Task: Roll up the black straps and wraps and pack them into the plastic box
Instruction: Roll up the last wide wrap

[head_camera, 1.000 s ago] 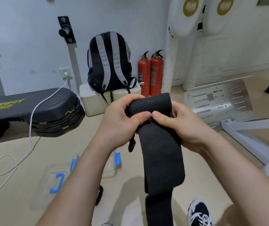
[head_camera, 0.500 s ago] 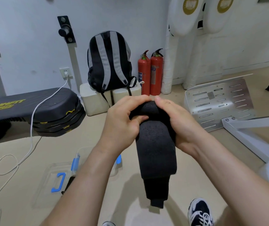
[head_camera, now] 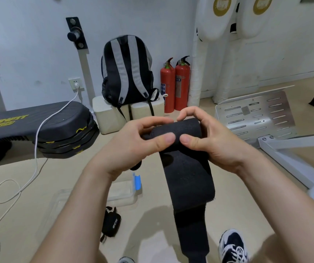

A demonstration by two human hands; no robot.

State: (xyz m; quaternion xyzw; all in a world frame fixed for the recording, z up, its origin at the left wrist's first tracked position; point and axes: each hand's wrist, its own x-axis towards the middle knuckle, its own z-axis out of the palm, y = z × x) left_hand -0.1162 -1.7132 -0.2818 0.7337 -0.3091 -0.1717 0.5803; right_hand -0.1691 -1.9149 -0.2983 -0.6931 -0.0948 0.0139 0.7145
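Left hand [head_camera: 131, 147] and right hand [head_camera: 217, 143] gripping a partly rolled black wrap [head_camera: 187, 175], long tail hanging; plastic box [head_camera: 122, 194] on floor below; rolled strap [head_camera: 111, 223] beside it, unpacked; most packing apparently left.

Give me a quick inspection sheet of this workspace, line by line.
Surface: beige floor.
Job's things: black wrap partly rolled, tail hanging; clear plastic box on the floor; small black bundle on the floor near it.
Clutter: backpack, two fire extinguishers by the wall.
Grippers: left hand and right hand both grip the wrap's roll.
Cables: white cable runs from wall socket across the floor.
Surroundings: black bench, metal plate.
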